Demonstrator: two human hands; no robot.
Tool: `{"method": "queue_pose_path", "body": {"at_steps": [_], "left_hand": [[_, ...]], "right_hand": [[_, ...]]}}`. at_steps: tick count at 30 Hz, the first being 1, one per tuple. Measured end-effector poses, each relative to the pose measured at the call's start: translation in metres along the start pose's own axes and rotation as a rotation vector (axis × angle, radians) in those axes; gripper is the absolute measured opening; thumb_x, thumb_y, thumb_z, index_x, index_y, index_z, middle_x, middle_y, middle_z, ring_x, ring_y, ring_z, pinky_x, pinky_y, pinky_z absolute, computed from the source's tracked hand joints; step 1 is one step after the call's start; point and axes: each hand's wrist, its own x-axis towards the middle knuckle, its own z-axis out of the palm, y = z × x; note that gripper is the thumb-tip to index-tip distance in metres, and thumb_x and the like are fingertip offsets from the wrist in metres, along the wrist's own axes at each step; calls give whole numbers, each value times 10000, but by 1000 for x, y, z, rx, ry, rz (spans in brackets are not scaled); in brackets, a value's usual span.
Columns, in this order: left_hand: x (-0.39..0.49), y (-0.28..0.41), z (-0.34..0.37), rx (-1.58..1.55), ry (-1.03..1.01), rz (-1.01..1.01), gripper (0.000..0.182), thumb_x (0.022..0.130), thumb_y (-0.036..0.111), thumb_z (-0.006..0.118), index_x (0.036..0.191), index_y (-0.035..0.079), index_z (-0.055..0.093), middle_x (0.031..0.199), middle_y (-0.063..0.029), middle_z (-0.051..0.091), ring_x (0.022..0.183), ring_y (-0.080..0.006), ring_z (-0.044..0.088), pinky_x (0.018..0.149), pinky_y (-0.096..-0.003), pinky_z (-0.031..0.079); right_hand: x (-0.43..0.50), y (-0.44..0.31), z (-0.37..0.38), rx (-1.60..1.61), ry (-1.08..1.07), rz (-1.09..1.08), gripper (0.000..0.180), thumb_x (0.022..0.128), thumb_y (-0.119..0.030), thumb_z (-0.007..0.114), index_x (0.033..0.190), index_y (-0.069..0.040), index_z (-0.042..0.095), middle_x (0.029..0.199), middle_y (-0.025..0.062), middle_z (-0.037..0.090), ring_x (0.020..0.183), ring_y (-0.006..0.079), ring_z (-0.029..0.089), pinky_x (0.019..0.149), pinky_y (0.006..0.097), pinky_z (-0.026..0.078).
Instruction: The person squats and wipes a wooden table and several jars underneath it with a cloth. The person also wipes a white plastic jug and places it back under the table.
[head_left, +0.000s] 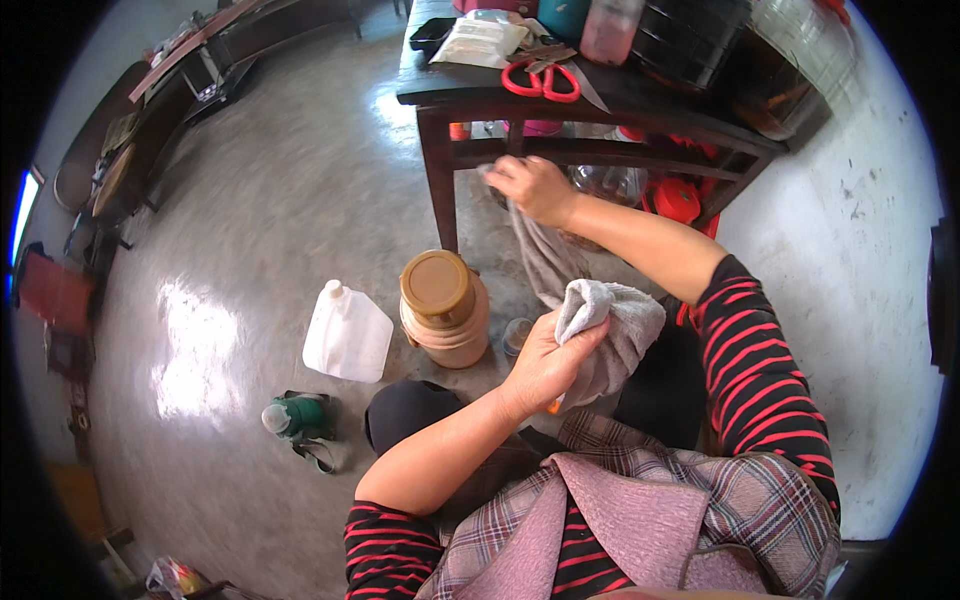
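A grey cloth (622, 322) is bunched and folded in my left hand (551, 364), above my lap. Up near the table's lower rail, my right hand (536, 187) pinches something small and pale between thumb and fingers; it looks like the end of a long strip of grey fabric (544, 255). That strip hangs from below my right hand toward the bunched cloth; whether the two are one piece I cannot tell. Between my hands and the plastic jug (349, 337) stands a tan container with a brown lid (439, 285) on the floor.
Red-handled scissors (540, 81) lie at the edge of a dark wooden table (480, 90), beside a white packet (480, 41) and jars. A green bottle (300, 415) with a strap lies on the floor at left. Red items (675, 199) sit below the table. A white wall (847, 300) rises at right.
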Motion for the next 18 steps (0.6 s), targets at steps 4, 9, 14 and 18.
{"method": "queue_pose_path", "body": {"at_steps": [4,9,14,18], "left_hand": [[0,-3,-5,42,44,-149,158,884,115,576,1026,48,595,892,34,577,847,-60,498,767,-229,415],[8,-18,-2,-118,160,-1,134,887,104,563,993,30,596,915,12,591,848,-75,525,762,-249,427],[20,-28,-14,-81,201,-93,343,900,173,541,1218,76,457,1190,-87,527,1103,-255,513,932,-439,426],[34,-43,-16,-132,253,-73,367,916,232,528,1239,79,443,1212,-99,519,1116,-288,507,939,-474,417]], "right_hand": [[37,-12,37,-17,223,11,145,753,-152,545,885,-162,603,819,-24,515,672,136,551,610,309,409],[21,-8,56,-119,153,89,26,743,-218,554,747,-212,579,756,-32,488,613,132,546,595,329,401],[-30,21,36,-150,136,175,17,741,-218,559,747,-212,573,782,-40,482,638,130,549,612,323,399],[-94,59,10,-209,178,295,8,722,-216,558,721,-209,562,794,-48,491,643,139,536,639,332,374]]}}
